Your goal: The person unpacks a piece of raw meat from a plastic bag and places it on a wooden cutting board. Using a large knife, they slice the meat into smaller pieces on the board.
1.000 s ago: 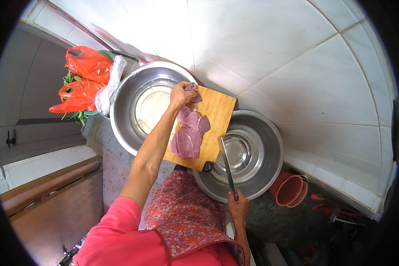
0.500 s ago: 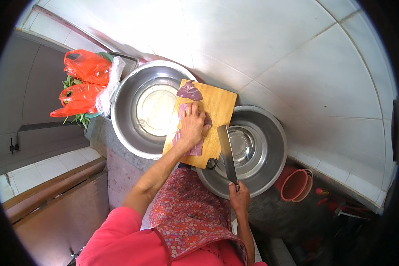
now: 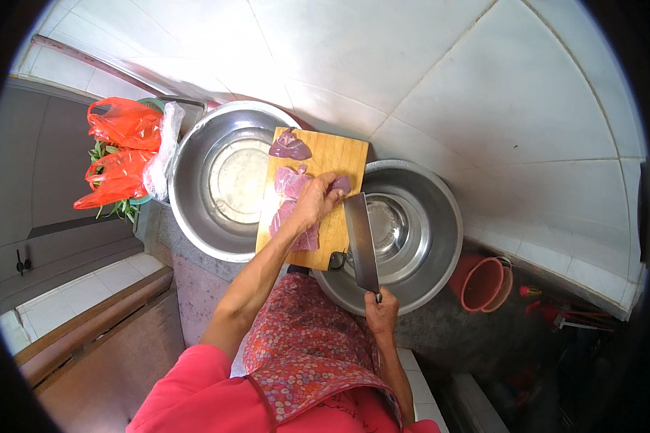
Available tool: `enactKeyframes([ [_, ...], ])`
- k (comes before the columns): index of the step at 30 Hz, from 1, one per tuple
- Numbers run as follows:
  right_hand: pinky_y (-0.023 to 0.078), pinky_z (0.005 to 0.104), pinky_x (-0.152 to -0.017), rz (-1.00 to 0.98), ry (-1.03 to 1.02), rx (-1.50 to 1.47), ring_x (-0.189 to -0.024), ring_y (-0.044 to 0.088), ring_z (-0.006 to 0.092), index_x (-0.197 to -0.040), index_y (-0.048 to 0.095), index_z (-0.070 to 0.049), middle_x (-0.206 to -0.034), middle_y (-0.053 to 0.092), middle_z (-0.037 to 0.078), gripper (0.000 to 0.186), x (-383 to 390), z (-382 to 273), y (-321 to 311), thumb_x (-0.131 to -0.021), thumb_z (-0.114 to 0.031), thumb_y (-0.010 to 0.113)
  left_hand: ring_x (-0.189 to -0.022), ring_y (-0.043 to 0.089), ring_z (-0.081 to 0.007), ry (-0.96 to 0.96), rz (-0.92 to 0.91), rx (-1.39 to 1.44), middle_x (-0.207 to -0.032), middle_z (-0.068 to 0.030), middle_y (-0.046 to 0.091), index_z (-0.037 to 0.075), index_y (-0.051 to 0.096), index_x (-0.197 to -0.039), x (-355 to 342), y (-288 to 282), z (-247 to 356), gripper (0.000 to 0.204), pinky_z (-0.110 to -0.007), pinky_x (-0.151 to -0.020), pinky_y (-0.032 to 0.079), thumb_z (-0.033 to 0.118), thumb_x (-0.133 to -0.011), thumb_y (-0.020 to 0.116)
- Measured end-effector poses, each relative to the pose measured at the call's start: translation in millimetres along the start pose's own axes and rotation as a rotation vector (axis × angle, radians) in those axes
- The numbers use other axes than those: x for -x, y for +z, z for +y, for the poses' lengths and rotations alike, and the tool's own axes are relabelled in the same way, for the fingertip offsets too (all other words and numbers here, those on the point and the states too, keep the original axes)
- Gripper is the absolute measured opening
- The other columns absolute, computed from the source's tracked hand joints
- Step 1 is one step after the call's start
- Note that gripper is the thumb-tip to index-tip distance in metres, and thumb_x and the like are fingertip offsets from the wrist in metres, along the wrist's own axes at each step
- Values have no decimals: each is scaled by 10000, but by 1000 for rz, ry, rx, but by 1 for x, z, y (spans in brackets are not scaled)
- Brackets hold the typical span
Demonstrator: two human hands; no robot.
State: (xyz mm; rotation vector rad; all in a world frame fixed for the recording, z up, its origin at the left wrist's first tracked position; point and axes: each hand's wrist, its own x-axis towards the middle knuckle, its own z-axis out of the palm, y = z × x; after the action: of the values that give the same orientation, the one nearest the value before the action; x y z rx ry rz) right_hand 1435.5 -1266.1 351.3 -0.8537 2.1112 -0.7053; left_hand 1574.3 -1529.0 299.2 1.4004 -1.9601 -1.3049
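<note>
Noted board [image 3: 343,151] over two metal basins [image 3: 191,191], cleaver [image 3: 362,242] clenched in right grip [image 3: 382,310], meat [image 3: 339,185] touched by left grip [image 3: 315,203] (closure undetermined), dark shirt lettering [image 3: 347,407].

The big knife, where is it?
Just right of centre in the head view, the knife is in the right hand, its blade at the edge of the wooden board, over the right-hand basin.

Two metal basins [image 3: 188,209], one cutting board [image 3: 339,148], one cleaver [image 3: 362,242], one dark meat piece [image 3: 290,149] at the board's far left corner, two red bags [image 3: 125,124], two buckets [image 3: 482,281]
</note>
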Motion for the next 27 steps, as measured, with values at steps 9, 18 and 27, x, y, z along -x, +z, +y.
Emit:
enactKeyframes([
  [9, 425, 436, -557, 71, -36, -2, -543, 549, 332, -788, 594, 37, -603, 537, 193, 219, -4, 8, -2, -844, -175, 607, -1003, 616, -388, -4, 204, -449, -1101, -177, 612, 11, 647, -1116, 6, 8, -2, 291, -435, -871, 514, 4, -825, 656],
  [18, 512, 506, -737, 70, -192, 280, -809, 668, 412, -1107, 671, 2, -940, 690, 226, 280, -43, -44, 8, -916, -180, 578, -1048, 609, -339, 427, 282, -485, -1187, -164, 620, -24, 660, -1130, 11, 24, -20, 347, -409, -900, 515, 26, -787, 634],
  [27, 537, 496, -740, -42, -233, 455, -848, 678, 414, -1235, 625, -3, -1037, 684, 218, 362, -33, -67, -3, -910, -154, 574, -1008, 617, -365, 449, 299, -388, -1092, -154, 631, 23, 674, -1069, 10, 23, -27, 374, -424, -863, 523, -13, -697, 684],
])
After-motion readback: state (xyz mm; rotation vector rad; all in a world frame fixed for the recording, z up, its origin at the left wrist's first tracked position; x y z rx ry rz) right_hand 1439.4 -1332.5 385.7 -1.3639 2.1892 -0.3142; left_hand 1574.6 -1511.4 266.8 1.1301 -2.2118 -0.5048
